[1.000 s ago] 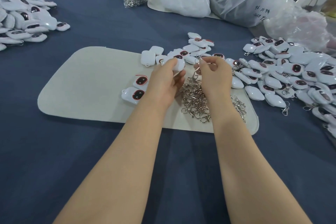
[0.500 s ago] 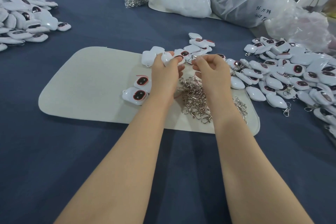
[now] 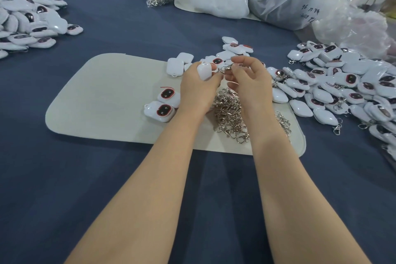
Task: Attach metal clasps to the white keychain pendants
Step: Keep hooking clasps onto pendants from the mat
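Over the mat, left hand gripping a pendant, right hand pinching a clasp; their join unclear

Left hand gripping a white pendant, right hand pinching a metal clasp beside it, loose clasps heaped on a beige mat, pendant piles on the blue desk
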`<action>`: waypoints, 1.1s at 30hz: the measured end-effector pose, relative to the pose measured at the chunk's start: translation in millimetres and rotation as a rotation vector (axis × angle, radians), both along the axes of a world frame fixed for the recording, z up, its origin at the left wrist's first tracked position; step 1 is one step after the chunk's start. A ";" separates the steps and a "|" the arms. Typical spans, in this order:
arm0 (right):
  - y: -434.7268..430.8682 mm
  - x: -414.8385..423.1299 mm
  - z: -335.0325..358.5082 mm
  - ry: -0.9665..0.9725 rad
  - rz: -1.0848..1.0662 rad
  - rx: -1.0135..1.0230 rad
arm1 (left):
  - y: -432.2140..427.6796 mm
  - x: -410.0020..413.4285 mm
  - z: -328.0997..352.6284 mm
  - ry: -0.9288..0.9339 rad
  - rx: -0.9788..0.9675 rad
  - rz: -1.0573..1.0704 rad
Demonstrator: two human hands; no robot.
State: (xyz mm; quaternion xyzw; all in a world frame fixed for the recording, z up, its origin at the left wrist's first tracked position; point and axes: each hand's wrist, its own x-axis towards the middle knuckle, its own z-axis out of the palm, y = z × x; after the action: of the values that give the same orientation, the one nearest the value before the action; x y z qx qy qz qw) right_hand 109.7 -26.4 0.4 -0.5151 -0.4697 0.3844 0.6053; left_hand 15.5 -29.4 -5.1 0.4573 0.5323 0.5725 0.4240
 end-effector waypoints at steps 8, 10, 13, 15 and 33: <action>4.1 -1.1 -4.4 -0.141 -0.032 0.011 | 0.5 -1.5 1.6 -0.220 -0.069 -0.007; 4.0 -1.6 -4.5 -0.175 -0.033 0.013 | 0.5 -1.8 1.5 -0.220 -0.065 -0.004; 3.4 -3.0 -5.5 -0.214 -0.033 0.013 | 2.1 -2.0 0.1 -0.151 -0.032 0.020; 3.3 -4.2 -6.3 -0.253 -0.051 0.010 | 3.2 -2.4 -1.1 -0.096 -0.016 0.052; 2.8 -7.5 -10.8 -0.555 -0.085 0.150 | 1.3 -1.8 -3.9 0.276 0.186 0.092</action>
State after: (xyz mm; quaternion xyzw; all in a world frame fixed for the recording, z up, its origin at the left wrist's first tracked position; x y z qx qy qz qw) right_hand 102.3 -23.6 -10.4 -0.5736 -0.6224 0.1673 0.5056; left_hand 13.7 -28.1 -9.0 0.5441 0.5505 0.5699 0.2758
